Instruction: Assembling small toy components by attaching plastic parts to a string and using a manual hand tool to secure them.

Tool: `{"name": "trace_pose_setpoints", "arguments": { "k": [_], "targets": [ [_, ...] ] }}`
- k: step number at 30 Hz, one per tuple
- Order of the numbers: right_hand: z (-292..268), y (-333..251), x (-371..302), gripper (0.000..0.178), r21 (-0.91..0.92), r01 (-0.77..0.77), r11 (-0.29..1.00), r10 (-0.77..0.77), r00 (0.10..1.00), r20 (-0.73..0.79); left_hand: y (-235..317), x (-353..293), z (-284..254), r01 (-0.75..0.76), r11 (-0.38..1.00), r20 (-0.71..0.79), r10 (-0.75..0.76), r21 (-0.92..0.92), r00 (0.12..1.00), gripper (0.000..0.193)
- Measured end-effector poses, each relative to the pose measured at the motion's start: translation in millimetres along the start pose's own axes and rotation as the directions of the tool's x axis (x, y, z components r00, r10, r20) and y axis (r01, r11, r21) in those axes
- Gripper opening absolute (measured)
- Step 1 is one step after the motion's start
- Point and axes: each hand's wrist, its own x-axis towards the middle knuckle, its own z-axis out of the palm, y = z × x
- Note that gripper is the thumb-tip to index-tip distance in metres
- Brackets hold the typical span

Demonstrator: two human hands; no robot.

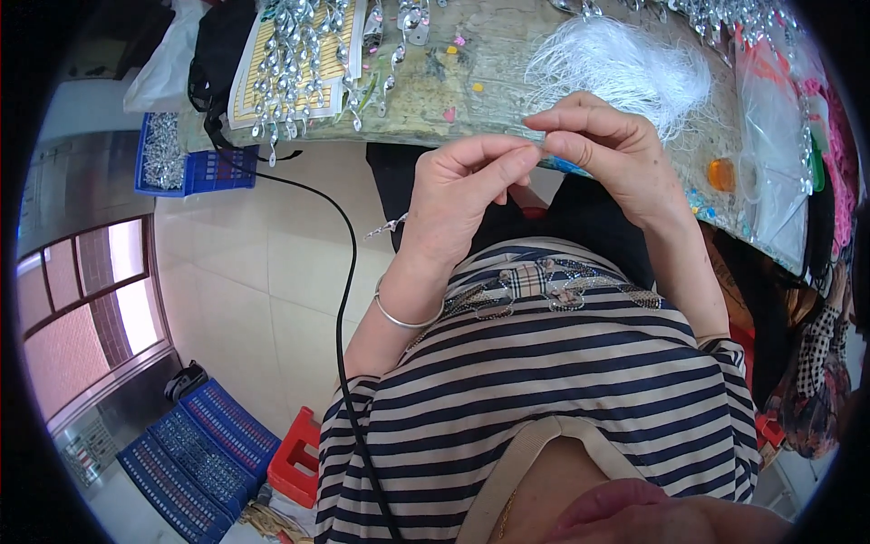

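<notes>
My left hand (471, 186) and my right hand (616, 154) meet fingertip to fingertip just in front of the table's near edge. Thumb and forefinger are pinched together on each; whatever lies between them is too small to make out. Beside my left wrist a short strand of clear beads (385, 227) pokes out, its other end hidden behind the hand. Beyond my right hand a loose heap of white thread (625, 72) lies on the table (435, 100). Strands of clear teardrop beads (304, 68) lie over a yellow striped sheet (246, 95) at the far left.
A blue basket (204, 172) full of small clear beads stands by the table's left edge. A black cable (349, 272) runs down past my left arm. Plastic bags (770, 145) and an orange lump (721, 174) sit at the right. Blue crates (199, 453) and a red stool (294, 458) stand lower left.
</notes>
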Motion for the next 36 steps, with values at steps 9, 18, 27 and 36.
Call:
{"name": "trace_pose_setpoints", "arguments": {
  "k": [9,18,27,36],
  "targets": [
    [2,-18,0,0.002,-0.446,0.262,0.856,-0.268,0.962,0.051,9,-3,-3,0.053,0.998,0.011,-0.053,0.046,0.999,0.017],
    [-6,-26,-15,0.013,-0.355,0.004,0.935,-0.014,1.0,-0.026,8,-8,-21,-0.012,0.978,-0.026,0.018,0.207,1.0,0.013],
    [16,-38,-13,0.01,0.032,0.086,0.996,-0.085,0.996,-0.026,-1,-8,-11,-0.093,0.993,-0.029,0.095,0.074,0.995,0.014],
    [22,-16,-5,0.013,-0.68,0.476,0.558,-0.487,0.851,0.197,6,-4,-7,-0.055,0.992,0.009,0.057,-0.112,0.998,0.015]
  ]
}}
